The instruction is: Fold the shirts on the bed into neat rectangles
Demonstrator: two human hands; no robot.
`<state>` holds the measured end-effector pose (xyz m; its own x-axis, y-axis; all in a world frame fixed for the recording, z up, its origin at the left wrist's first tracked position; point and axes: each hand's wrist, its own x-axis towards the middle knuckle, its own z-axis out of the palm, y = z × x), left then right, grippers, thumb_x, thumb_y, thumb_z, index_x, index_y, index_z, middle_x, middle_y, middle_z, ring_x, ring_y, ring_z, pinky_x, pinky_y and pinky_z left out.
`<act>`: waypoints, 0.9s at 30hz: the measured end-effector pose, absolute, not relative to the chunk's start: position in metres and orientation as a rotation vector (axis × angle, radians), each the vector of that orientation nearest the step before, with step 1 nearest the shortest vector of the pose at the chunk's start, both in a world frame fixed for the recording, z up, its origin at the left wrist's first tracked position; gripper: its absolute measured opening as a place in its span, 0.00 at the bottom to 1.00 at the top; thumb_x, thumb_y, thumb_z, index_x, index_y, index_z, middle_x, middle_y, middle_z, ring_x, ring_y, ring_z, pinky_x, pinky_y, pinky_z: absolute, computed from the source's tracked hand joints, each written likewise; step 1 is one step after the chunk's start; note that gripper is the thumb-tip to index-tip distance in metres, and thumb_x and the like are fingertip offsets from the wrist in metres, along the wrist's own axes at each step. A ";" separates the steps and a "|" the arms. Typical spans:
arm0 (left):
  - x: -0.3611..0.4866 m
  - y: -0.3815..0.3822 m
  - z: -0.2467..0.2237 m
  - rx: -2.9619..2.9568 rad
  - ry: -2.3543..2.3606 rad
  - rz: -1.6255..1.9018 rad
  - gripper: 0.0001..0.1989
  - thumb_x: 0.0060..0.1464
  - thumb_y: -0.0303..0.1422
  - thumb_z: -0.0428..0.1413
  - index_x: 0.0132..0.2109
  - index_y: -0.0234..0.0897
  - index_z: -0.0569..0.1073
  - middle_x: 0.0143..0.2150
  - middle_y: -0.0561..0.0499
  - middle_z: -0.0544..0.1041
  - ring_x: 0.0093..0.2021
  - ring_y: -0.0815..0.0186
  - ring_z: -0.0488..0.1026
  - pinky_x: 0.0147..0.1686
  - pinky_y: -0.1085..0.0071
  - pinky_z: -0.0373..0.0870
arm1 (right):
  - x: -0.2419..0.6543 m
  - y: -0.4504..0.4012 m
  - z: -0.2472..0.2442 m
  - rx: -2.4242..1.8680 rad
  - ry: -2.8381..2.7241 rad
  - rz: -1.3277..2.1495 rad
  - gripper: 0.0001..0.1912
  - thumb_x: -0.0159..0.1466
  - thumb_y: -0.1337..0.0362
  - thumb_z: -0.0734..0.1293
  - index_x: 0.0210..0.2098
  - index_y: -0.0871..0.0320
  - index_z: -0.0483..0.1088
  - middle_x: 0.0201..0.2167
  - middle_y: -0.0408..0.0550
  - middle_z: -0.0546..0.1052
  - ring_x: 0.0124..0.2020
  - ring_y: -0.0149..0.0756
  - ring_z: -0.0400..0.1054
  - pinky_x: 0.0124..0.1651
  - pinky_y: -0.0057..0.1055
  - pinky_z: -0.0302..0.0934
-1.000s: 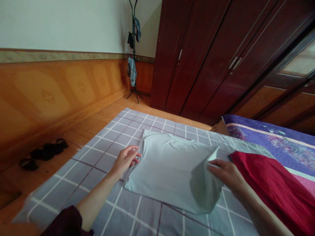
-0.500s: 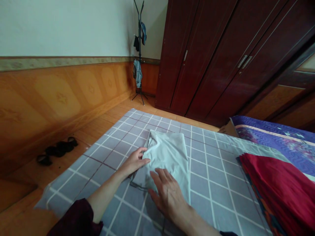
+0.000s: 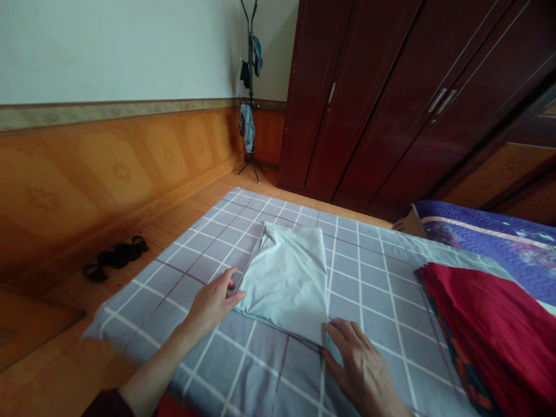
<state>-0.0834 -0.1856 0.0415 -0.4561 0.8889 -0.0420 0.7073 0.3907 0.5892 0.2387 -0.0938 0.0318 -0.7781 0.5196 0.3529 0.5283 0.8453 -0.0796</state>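
Note:
A folded pale grey-green cloth (image 3: 289, 278) lies flat on the checked grey bed sheet (image 3: 369, 284), with some wrinkles near its far left side. At its left edge is my left hand (image 3: 212, 301), thumb and fingers apart and the thumb tip touching the cloth's border. My right hand (image 3: 358, 362) rests at the near right corner. Its thumb and forefinger are spread around that corner, a bit of pale fabric showing between them. Neither hand is closed around the cloth.
Red folded fabric (image 3: 486, 324) lies on the bed at the right, beside a purple patterned bedding piece (image 3: 469, 226). Beyond the bed stand a dark red wardrobe (image 3: 369, 98) and a coat rack (image 3: 251, 87). Black sandals (image 3: 121, 255) are on the floor at left.
My right hand has moved from over the cloth's near part to its near right corner. My left hand has slid toward me along the left edge. The near part now lies flatter.

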 end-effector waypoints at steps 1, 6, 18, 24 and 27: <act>-0.079 -0.192 0.043 1.395 2.343 0.625 0.23 0.54 0.39 0.54 0.56 0.37 0.64 0.40 0.49 0.75 0.36 0.63 0.72 0.37 0.70 0.63 | 0.238 -0.094 0.034 -0.798 -2.690 -0.039 0.16 0.57 0.71 0.63 0.46 0.58 0.67 0.39 0.52 0.73 0.38 0.42 0.69 0.37 0.35 0.68; -0.062 -0.198 0.049 1.379 2.426 0.333 0.08 0.55 0.38 0.53 0.38 0.39 0.69 0.30 0.53 0.74 0.33 0.64 0.72 0.31 0.73 0.57 | 0.227 -0.093 0.044 -0.850 -2.841 -0.072 0.20 0.55 0.78 0.60 0.43 0.56 0.70 0.30 0.46 0.72 0.30 0.39 0.69 0.29 0.30 0.62; -0.050 -0.198 0.052 0.804 1.677 1.085 0.15 0.45 0.43 0.55 0.31 0.39 0.60 0.23 0.58 0.66 0.23 0.67 0.70 0.20 0.76 0.58 | 0.242 -0.072 0.063 -0.985 -2.630 0.537 0.16 0.57 0.70 0.57 0.38 0.57 0.74 0.29 0.44 0.78 0.29 0.34 0.72 0.32 0.27 0.60; 0.036 -0.214 0.035 0.588 1.228 0.967 0.23 0.44 0.47 0.60 0.42 0.36 0.68 0.32 0.50 0.74 0.28 0.68 0.73 0.23 0.78 0.61 | 0.312 -0.026 0.069 -1.210 -2.327 0.747 0.17 0.59 0.59 0.58 0.38 0.59 0.75 0.19 0.42 0.74 0.18 0.31 0.67 0.23 0.26 0.59; 0.067 -0.207 0.042 0.856 0.982 0.638 0.20 0.47 0.44 0.61 0.44 0.36 0.72 0.35 0.50 0.75 0.31 0.70 0.71 0.28 0.78 0.62 | 0.344 0.007 0.058 -1.358 -2.143 0.948 0.21 0.59 0.53 0.58 0.39 0.61 0.74 0.19 0.44 0.75 0.21 0.34 0.69 0.24 0.28 0.61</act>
